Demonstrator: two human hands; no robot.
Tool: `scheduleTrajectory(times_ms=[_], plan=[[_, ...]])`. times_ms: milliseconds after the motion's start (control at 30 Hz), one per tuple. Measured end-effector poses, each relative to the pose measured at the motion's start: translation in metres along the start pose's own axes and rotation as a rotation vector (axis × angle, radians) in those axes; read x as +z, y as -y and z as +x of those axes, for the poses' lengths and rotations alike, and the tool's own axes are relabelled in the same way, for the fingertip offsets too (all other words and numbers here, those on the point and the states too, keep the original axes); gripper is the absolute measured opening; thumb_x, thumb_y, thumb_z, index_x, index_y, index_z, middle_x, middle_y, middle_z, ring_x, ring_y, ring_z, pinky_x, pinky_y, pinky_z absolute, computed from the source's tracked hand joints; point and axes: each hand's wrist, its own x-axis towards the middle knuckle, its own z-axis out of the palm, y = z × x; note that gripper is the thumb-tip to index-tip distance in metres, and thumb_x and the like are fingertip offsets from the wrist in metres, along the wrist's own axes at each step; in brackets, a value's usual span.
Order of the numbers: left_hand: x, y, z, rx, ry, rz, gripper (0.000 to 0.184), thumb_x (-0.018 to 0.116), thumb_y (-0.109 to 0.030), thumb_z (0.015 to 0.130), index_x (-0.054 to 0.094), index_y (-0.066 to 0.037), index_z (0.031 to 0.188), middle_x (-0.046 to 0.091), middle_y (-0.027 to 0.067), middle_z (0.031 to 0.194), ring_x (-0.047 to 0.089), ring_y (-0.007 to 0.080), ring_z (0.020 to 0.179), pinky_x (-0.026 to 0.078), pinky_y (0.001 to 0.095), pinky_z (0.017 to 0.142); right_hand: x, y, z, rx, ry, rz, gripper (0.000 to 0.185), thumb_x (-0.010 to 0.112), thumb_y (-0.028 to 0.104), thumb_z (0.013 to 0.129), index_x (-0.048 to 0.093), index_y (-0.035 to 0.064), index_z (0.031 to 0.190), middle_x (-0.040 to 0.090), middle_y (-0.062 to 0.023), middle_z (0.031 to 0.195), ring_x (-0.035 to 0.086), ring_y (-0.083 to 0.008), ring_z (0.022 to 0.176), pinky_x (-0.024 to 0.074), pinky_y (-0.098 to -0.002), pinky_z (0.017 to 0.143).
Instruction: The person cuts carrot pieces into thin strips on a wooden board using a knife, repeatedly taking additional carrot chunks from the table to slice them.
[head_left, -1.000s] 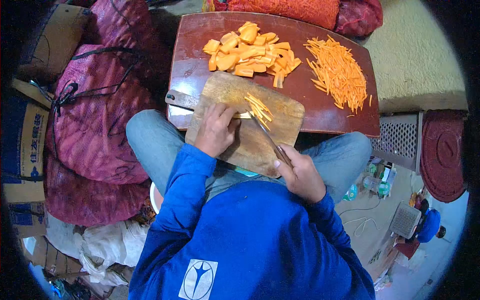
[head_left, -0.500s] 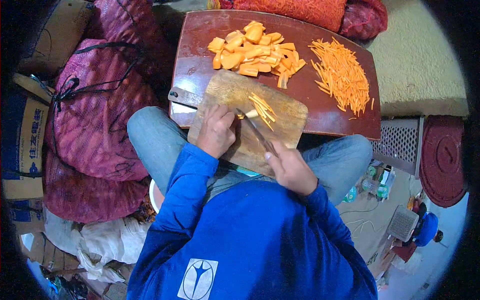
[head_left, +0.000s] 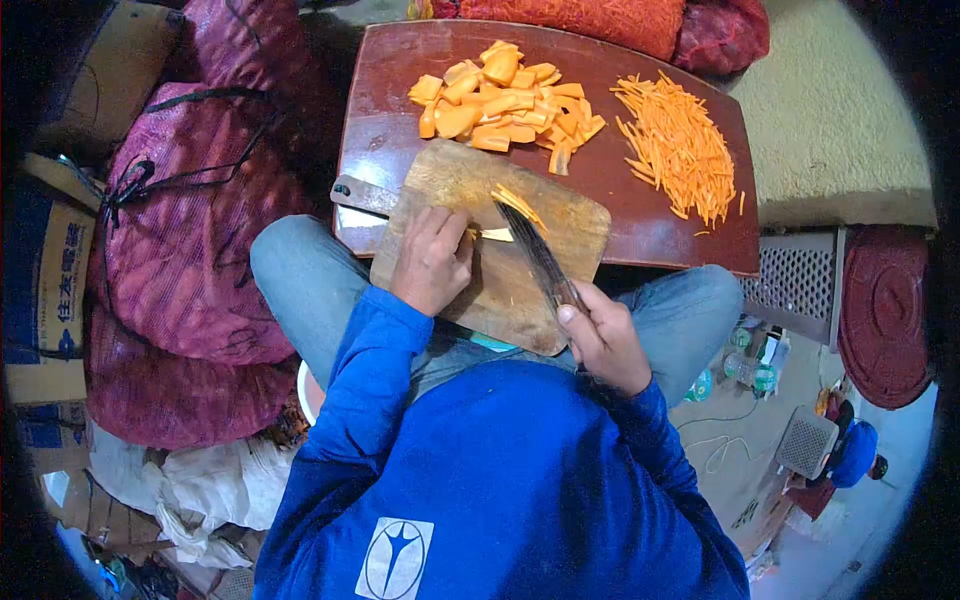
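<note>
The knife (head_left: pixel 540 260) is clamped by its handle in the right hand (head_left: pixel 606 335), its blade blurred against loose strips (head_left: pixel 519 202). Just left of that grip, a carrot piece (head_left: pixel 493 235) is pinned to the cutting board (head_left: pixel 445 172) by the left hand (head_left: pixel 431 262), fingers curled together, apparently for steadiness; its left end is hidden there. Beyond both grips, carrot slabs (head_left: pixel 505 102) and a strip heap (head_left: pixel 685 150) are set apart on the table (head_left: pixel 598 62), seemingly against mixing.

On a wooden board (head_left: pixel 505 295), the left hand (head_left: pixel 432 258) pins an orange piece (head_left: pixel 493 235) with curled fingers. The right hand (head_left: pixel 605 337) grips a knife (head_left: pixel 535 255), its blade between that piece and a few strips (head_left: pixel 529 207). Beyond, the red bench (head_left: pixel 385 85) carries chunks (head_left: pixel 500 102) and, to their right, shreds (head_left: pixel 685 150). Purple-red sacks (head_left: pixel 205 235) crowd the left.
</note>
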Motion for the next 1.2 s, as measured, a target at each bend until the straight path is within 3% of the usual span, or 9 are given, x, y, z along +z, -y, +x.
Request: scheduleTrajectory(times_ms=[200, 533, 633, 700, 800, 833, 900, 1067, 1200], plan=[[0.014, -0.011, 0.002, 0.159, 0.057, 0.147, 0.024, 0.077, -0.008, 0.078, 0.070, -0.006, 0.100, 0.060, 0.0102, 0.106, 0.055, 0.0328, 0.104, 0.040, 0.0476, 0.088, -0.002, -0.014, -0.006, -0.004, -0.051, -0.013, 0.029, 0.063, 0.015, 0.106, 0.065, -0.0012, 0.130, 0.071, -0.0232, 0.094, 0.075, -0.0314, 0.084, 0.0566, -0.0387, 0.075], [0.008, -0.015, 0.007, 0.125, 0.121, 0.215, 0.030, 0.071, -0.004, 0.071, 0.068, -0.006, 0.101, 0.057, 0.0122, 0.105, 0.054, 0.0342, 0.106, 0.039, 0.0494, 0.089, 0.000, -0.005, -0.011, 0.046, -0.054, -0.002, 0.033, 0.063, 0.013, 0.105, 0.064, -0.0032, 0.133, 0.074, -0.0228, 0.101, 0.076, -0.0303, 0.091, 0.0573, -0.0373, 0.080], [-0.001, -0.005, 0.005, 0.027, 0.000, 0.173, 0.020, 0.070, -0.004, 0.079, 0.067, -0.004, 0.100, 0.061, 0.0142, 0.101, 0.058, 0.0374, 0.100, 0.042, 0.0512, 0.085, -0.001, -0.003, -0.012, -0.005, -0.098, 0.053, 0.032, 0.064, 0.013, 0.104, 0.064, -0.0032, 0.132, 0.076, -0.0212, 0.102, 0.076, -0.0284, 0.091, 0.0573, -0.0367, 0.080], [-0.009, 0.005, 0.006, -0.157, -0.105, -0.152, 0.009, 0.068, -0.006, 0.092, 0.066, -0.002, 0.099, 0.065, 0.0173, 0.094, 0.062, 0.0422, 0.091, 0.048, 0.0506, 0.079, 0.000, -0.008, -0.012, -0.005, -0.097, 0.044, 0.032, 0.064, 0.013, 0.104, 0.064, -0.0032, 0.132, 0.076, -0.0207, 0.102, 0.076, -0.0277, 0.091, 0.0574, -0.0367, 0.080], [-0.035, 0.033, 0.016, -0.425, -0.434, -0.343, 0.018, 0.067, -0.008, 0.102, 0.068, 0.000, 0.118, 0.073, 0.0129, 0.097, 0.071, 0.0275, 0.092, 0.056, 0.0404, 0.082, 0.000, -0.007, -0.011, 0.007, -0.081, 0.024, 0.033, 0.065, 0.013, 0.104, 0.064, -0.0036, 0.132, 0.076, -0.0204, 0.102, 0.077, -0.0271, 0.092, 0.0575, -0.0367, 0.080], [-0.064, 0.021, 0.037, -0.474, -0.642, -0.630, 0.031, 0.067, -0.011, 0.105, 0.065, 0.001, 0.133, 0.075, 0.0104, 0.103, 0.071, 0.0182, 0.094, 0.057, 0.0338, 0.080, 0.001, -0.007, -0.012, 0.021, -0.068, 0.018, 0.034, 0.065, 0.013, 0.104, 0.064, -0.0039, 0.133, 0.076, -0.0204, 0.102, 0.077, -0.0271, 0.093, 0.0576, -0.0367, 0.080], [-0.084, 0.042, 0.048, -0.464, -0.801, -0.857, 0.042, 0.070, -0.012, 0.104, 0.059, 0.006, 0.140, 0.076, 0.0115, 0.112, 0.071, 0.0149, 0.089, 0.057, 0.0288, 0.079, 0.004, -0.010, -0.016, 0.046, -0.051, 0.003, 0.034, 0.065, 0.013, 0.103, 0.064, -0.0041, 0.133, 0.076, -0.0208, 0.103, 0.077, -0.0273, 0.094, 0.0577, -0.0367, 0.081], [-0.060, 0.057, 0.023, -0.545, -0.274, -0.628, 0.026, 0.074, -0.009, 0.100, 0.074, 0.006, 0.122, 0.077, 0.0095, 0.112, 0.069, 0.0130, 0.090, 0.057, 0.0295, 0.083, 0.009, -0.012, -0.011, -0.041, -0.048, -0.028, 0.037, 0.066, 0.013, 0.103, 0.063, -0.0044, 0.135, 0.075, -0.0232, 0.103, 0.078, -0.0306, 0.091, 0.0578, -0.0374, 0.080], [-0.050, 0.025, 0.019, -0.181, 0.010, -0.151, 0.032, 0.079, -0.005, 0.083, 0.073, 0.004, 0.112, 0.072, 0.0196, 0.108, 0.069, 0.0395, 0.103, 0.055, 0.0428, 0.094, 0.004, -0.007, -0.015, -0.058, -0.029, -0.073, 0.036, 0.067, 0.013, 0.102, 0.063, -0.0043, 0.133, 0.073, -0.0236, 0.100, 0.076, -0.0334, 0.089, 0.0574, -0.0389, 0.079]])
